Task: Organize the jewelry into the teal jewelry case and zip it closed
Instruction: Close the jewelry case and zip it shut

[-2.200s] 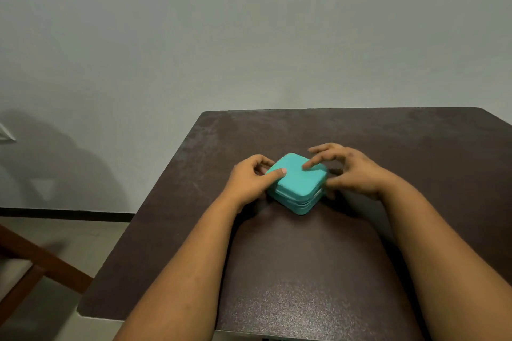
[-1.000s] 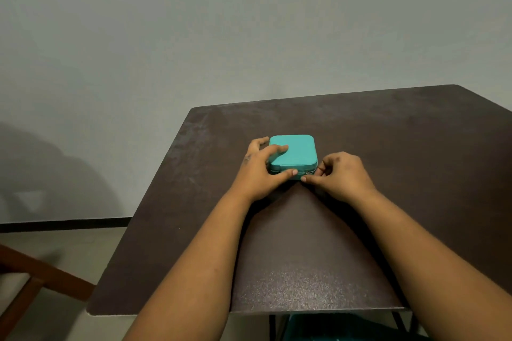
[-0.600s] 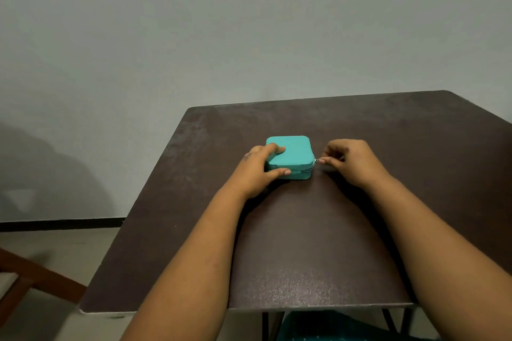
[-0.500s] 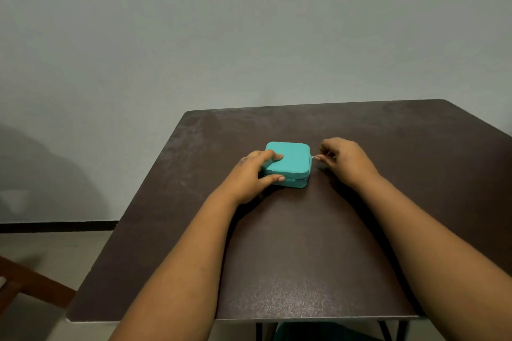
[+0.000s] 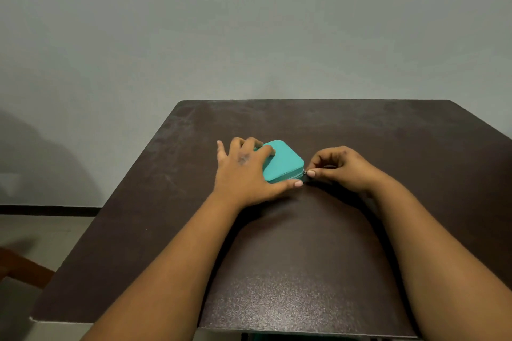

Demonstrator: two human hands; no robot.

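The teal jewelry case (image 5: 285, 162) lies with its lid down in the middle of the dark brown table (image 5: 304, 271). My left hand (image 5: 246, 171) rests over its left side, fingers on the lid and thumb along the near edge, holding it still. My right hand (image 5: 340, 167) is just right of the case, thumb and forefinger pinched on the small metal zipper pull (image 5: 306, 173) at the case's near right corner. No loose jewelry is in sight.
A grey wall stands behind the table's far edge. A wooden chair part (image 5: 25, 268) shows at the lower left, off the table. The table's left and near edges are close to my forearms.
The case has turned clockwise under my left hand. My right hand has carried the zipper pull from the case's right side round to its near right corner.
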